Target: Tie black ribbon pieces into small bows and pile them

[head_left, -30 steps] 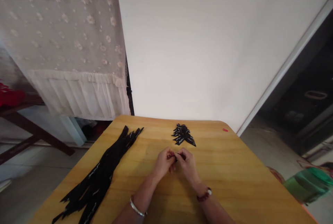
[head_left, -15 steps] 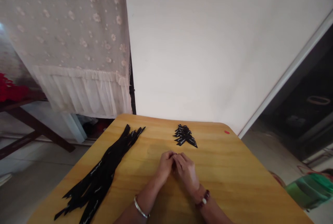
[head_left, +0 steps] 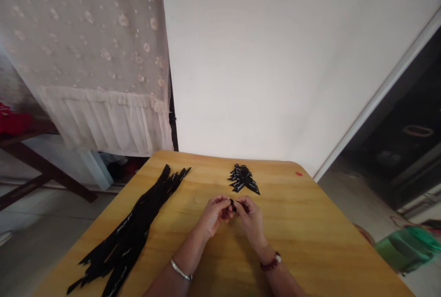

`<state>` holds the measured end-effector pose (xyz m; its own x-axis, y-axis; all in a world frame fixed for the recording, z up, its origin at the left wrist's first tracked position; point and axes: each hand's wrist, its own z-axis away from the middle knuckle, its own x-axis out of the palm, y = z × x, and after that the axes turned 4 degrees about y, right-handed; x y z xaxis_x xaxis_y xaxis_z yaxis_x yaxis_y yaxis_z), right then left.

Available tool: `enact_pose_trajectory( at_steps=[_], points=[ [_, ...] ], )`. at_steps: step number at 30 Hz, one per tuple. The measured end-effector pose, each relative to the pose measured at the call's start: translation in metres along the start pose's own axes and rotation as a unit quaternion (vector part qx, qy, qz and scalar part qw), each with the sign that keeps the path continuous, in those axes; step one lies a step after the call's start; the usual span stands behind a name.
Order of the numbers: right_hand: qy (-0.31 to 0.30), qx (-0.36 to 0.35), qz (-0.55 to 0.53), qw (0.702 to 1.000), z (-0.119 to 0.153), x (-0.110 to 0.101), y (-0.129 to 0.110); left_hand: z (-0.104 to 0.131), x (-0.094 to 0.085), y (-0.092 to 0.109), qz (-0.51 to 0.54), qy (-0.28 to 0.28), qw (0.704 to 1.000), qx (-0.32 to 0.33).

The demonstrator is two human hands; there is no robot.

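Observation:
Between my two hands, over the middle of the table, is a small black ribbon piece (head_left: 232, 205), mostly covered by fingers. My left hand (head_left: 217, 214) pinches it from the left, thumb against fingertips. From the right, my right hand (head_left: 251, 219) pinches the same piece with thumb and index finger. Just beyond the hands lies a small pile of tied black ribbons (head_left: 244, 179) with white lettering and pointed ends. Off to the left, a long bundle of loose black ribbon strips (head_left: 134, 228), also printed in white, stretches toward the near edge.
The wooden table (head_left: 310, 242) stands against a white wall panel (head_left: 258, 58). A small red object (head_left: 298, 174) lies near its far right corner. A lace curtain (head_left: 103, 67) hangs at the left, beside a dark wooden stand (head_left: 31, 163). A green bin (head_left: 406, 248) is on the floor at right.
My hands have turned and drawn slightly apart, so the black ribbon piece between the fingertips now shows. The piles have not been moved; the view has shifted slightly.

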<state>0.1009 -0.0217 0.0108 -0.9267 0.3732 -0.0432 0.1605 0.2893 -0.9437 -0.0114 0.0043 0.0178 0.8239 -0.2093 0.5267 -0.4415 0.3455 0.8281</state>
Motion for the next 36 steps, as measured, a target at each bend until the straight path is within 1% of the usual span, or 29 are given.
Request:
enact_pose_trajectory(
  at_steps=[4, 7, 11, 15, 19, 22, 25, 31, 34, 36],
  points=[
    [-0.031, 0.002, -0.007, 1.000, 0.000, -0.001, 0.001, -0.002, -0.004, 0.000, -0.015, 0.034, 0.999, -0.006],
    [-0.050, -0.003, -0.012, 0.999, 0.000, -0.001, 0.003, -0.004, -0.005, -0.002, 0.005, 0.050, 0.999, 0.009],
    [-0.078, 0.004, -0.032, 0.996, 0.000, -0.001, 0.007, -0.004, -0.005, -0.004, 0.058, 0.026, 0.998, 0.030],
    [-0.098, -0.001, -0.039, 0.994, 0.000, 0.000, 0.009, -0.002, -0.003, -0.003, 0.085, 0.002, 0.996, 0.007],
    [-0.106, -0.006, -0.049, 0.993, 0.000, -0.001, 0.009, -0.002, -0.004, -0.002, 0.097, 0.007, 0.995, -0.010],
    [-0.108, -0.009, -0.037, 0.993, 0.001, -0.003, 0.006, -0.004, -0.008, -0.002, 0.116, 0.030, 0.993, -0.024],
    [-0.106, -0.014, -0.024, 0.994, 0.001, -0.005, 0.000, -0.005, -0.011, -0.002, 0.133, 0.041, 0.990, -0.030],
    [-0.103, -0.001, -0.057, 0.993, 0.001, -0.006, -0.004, -0.005, -0.009, 0.000, 0.116, 0.058, 0.991, -0.037],
    [-0.060, 0.000, -0.046, 0.997, -0.001, -0.005, -0.003, -0.003, -0.008, 0.002, 0.080, 0.065, 0.994, -0.043],
    [-0.034, 0.019, -0.057, 0.998, -0.003, -0.006, -0.002, -0.003, -0.008, 0.003, 0.041, 0.060, 0.997, -0.038]
  ],
)
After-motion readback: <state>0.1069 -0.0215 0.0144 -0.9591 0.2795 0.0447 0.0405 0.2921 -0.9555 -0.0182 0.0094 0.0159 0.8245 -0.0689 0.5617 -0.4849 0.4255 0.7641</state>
